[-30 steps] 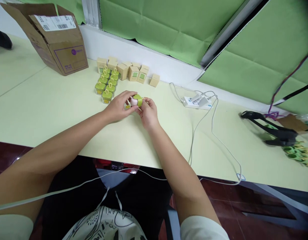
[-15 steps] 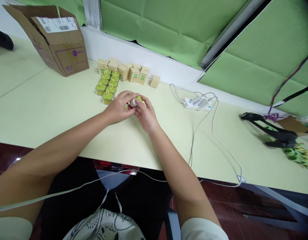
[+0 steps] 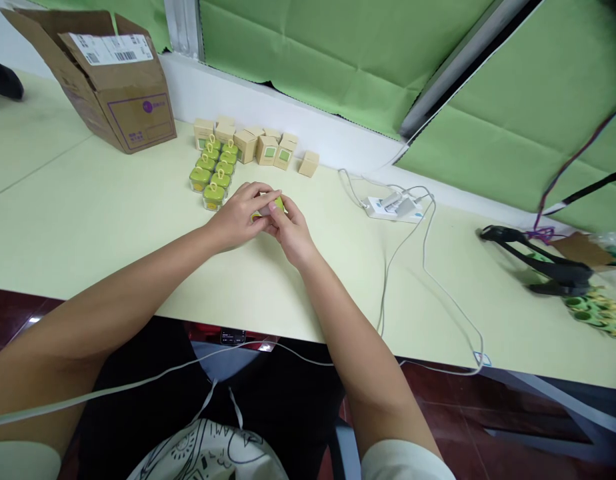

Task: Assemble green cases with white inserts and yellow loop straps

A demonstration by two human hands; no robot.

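Note:
Both my hands meet over one small green and pink object (image 3: 271,205) on the pale table (image 3: 113,213). My left hand (image 3: 238,213) curls round it from the left. My right hand (image 3: 289,230) pinches it from the right with thumb and fingertips. Most of the object is hidden under my fingers. Just behind my left hand stand several small green-lidded containers (image 3: 213,170) in two rows, and behind those a row of small tan boxes (image 3: 258,143).
An open cardboard carton (image 3: 115,80) lies at the back left. A white power strip (image 3: 393,207) with trailing cables sits right of my hands. At the far right lie a black tool (image 3: 543,260) and more green pieces (image 3: 595,310).
My fingers have closed further over the green and pink object, so less of it shows. Both hands stayed at the same spot.

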